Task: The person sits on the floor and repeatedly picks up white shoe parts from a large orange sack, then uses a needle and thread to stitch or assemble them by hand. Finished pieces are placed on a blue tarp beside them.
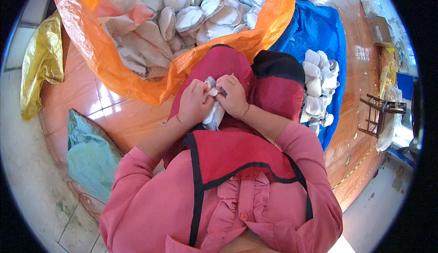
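Above my lap, my left hand (196, 101) and my right hand (232, 97) pinch the upper end of a small white cloth piece (213, 117), close together. Its soft, pale body hangs below my fingers, against the red apron (237, 155). A twisted bit of it shows between the two hands. Just which edge each hand grips is hidden by the fingers. Beyond my knees a large orange plastic sack (150, 91) lies spread, holding many flat oval white cloth pieces (216, 13).
A blue plastic sheet (331, 24) on the right bears a heap of puffed white pieces (317, 86). Yellow (41, 61) and green (91, 157) plastic sacks lie at the left. A small wooden stool (381, 111) is on the tiled floor (121, 120) far right.
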Action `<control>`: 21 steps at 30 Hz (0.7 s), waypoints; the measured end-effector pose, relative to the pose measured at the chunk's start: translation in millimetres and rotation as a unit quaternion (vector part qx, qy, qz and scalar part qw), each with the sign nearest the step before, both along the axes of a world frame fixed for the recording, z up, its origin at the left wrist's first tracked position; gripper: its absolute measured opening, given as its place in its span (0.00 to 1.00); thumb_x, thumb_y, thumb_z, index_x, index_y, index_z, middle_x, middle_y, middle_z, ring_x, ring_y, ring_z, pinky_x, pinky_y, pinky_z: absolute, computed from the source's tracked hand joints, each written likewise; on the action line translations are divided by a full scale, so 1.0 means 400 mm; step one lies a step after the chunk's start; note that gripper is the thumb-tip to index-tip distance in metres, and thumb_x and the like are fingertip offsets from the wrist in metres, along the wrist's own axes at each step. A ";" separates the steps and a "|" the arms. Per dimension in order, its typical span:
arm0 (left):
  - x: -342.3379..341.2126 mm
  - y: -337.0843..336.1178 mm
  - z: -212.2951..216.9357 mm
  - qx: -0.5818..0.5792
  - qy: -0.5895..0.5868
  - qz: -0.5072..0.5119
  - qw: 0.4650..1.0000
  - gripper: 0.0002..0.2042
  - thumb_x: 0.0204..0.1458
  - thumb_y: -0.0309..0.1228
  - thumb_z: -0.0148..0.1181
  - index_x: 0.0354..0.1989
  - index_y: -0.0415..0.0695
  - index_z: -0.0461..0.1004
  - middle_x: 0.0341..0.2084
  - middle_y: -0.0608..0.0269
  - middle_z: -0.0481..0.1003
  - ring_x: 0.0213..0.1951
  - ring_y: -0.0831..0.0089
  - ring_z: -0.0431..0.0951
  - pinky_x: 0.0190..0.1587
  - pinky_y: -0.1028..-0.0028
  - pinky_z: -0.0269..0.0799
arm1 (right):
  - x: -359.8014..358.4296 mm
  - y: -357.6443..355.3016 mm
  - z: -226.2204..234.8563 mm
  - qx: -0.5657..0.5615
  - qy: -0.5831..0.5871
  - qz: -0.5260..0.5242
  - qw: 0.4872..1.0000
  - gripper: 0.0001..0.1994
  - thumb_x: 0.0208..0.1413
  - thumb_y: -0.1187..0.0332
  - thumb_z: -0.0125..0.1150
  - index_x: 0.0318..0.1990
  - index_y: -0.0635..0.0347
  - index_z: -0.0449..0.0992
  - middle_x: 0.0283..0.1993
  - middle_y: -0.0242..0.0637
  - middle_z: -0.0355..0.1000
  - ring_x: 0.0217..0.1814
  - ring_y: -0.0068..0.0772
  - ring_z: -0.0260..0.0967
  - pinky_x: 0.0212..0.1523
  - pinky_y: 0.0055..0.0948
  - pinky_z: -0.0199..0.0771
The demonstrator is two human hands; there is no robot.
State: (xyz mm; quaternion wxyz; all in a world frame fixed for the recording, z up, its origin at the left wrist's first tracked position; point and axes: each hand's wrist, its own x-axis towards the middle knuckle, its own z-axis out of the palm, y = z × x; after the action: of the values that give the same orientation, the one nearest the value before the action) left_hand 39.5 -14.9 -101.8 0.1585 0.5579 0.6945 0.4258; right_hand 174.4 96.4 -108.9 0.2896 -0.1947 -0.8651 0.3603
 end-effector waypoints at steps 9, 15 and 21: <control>-0.014 -0.015 0.030 -0.033 -0.096 0.007 0.995 0.08 0.47 0.26 0.64 0.33 0.41 0.72 0.30 0.56 0.70 0.32 0.60 0.74 0.35 0.66 0.70 | -0.019 -0.032 -0.015 -0.041 0.029 -0.068 0.996 0.13 0.37 0.79 0.63 0.31 0.58 0.67 0.31 0.40 0.66 0.36 0.47 0.65 0.37 0.40 0.65; -0.036 -0.017 0.067 -0.154 -0.152 -0.043 0.975 0.09 0.49 0.28 0.67 0.34 0.40 0.73 0.29 0.59 0.70 0.32 0.69 0.73 0.35 0.71 0.69 | 0.016 -0.023 -0.008 -0.076 0.008 -0.024 0.997 0.13 0.37 0.79 0.62 0.32 0.58 0.68 0.34 0.40 0.67 0.38 0.48 0.66 0.41 0.41 0.66; -0.043 -0.013 0.065 -0.131 -0.063 -0.080 0.986 0.10 0.46 0.26 0.66 0.34 0.39 0.72 0.31 0.53 0.71 0.35 0.57 0.74 0.38 0.65 0.71 | 0.048 0.010 0.029 -0.170 -0.029 0.058 0.983 0.12 0.42 0.76 0.64 0.36 0.59 0.72 0.38 0.41 0.70 0.43 0.47 0.69 0.45 0.38 0.68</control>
State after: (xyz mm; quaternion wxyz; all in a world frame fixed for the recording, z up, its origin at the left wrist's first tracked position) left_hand 22.2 -20.1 -76.0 0.3077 0.5583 0.6857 0.3514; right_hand 193.5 100.2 -97.1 0.2053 -0.2009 -0.8090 0.5129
